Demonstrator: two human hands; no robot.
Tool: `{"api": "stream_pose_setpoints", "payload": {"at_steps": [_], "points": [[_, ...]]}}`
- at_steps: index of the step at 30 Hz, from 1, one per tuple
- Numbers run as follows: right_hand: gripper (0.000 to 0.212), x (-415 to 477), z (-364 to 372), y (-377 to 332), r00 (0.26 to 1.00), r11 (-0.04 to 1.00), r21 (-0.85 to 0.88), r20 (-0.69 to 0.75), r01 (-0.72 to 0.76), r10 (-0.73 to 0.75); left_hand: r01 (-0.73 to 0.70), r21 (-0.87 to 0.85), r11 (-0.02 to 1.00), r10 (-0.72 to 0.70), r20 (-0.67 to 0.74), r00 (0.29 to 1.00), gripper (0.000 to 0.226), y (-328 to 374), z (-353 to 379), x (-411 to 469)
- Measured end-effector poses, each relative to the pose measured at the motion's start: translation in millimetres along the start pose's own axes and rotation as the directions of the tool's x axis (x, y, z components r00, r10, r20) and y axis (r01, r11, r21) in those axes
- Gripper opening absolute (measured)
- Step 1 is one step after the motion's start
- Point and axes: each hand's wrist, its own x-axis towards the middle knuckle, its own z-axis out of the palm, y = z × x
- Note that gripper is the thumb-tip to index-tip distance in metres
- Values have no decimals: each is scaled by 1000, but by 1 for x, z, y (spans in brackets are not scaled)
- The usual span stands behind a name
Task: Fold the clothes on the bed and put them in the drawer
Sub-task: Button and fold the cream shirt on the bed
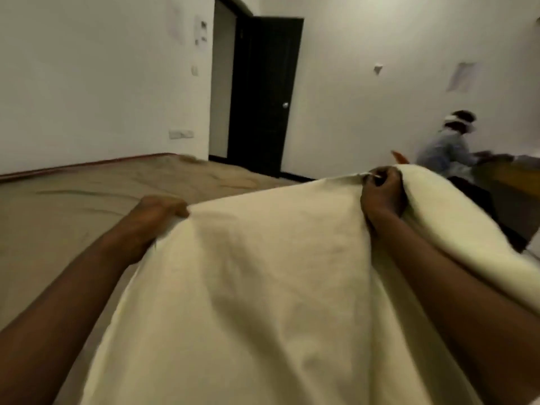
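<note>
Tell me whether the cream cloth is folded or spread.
Spread: the cream fabric cloth hangs open between left hand and right hand, each gripping its top edge.

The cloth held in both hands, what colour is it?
Plain cream cloth, no pattern, seen best in the head view.

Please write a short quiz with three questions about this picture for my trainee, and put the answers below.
1. True or false: the left hand and the right hand both have a grip on the cream cloth.
2. The dark door is: A) shut, B) open, C) hidden behind the cloth.
3. Which piece of furniture lies under the cloth?

Key: 1 true; 2 B; 3 the bed.
</note>
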Motion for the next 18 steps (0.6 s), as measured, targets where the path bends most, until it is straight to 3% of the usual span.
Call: {"api": "stream_pose_setpoints", "payload": {"at_steps": [4, 7, 9, 11, 15, 18], "points": [[6, -62, 113, 98, 975, 999, -6, 216, -48, 49, 240, 191, 952, -248, 16, 969, 10, -124, -26, 62], [8, -100, 195, 153, 943, 999, -38, 331, -25, 36, 306, 259, 916, -264, -185, 947, 16, -195, -31, 113], [9, -119, 236, 180, 910, 999, -27, 413, -21, 30, 326, 396, 859, -198, -330, 923, 15, -229, -29, 141], [11, -128, 266, 203, 893, 1000, -28, 449, -12, 23, 289, 620, 729, -57, -366, 929, 17, -254, -26, 170], [29, -128, 287, 228, 866, 1000, 11, 500, 11, -15, 61, 882, 467, 170, -158, 973, 17, -288, -21, 200], [33, -117, 285, 239, 860, 998, -10, 507, 70, -55, 46, 897, 440, 240, -166, 956, 17, -291, -21, 208]]}}
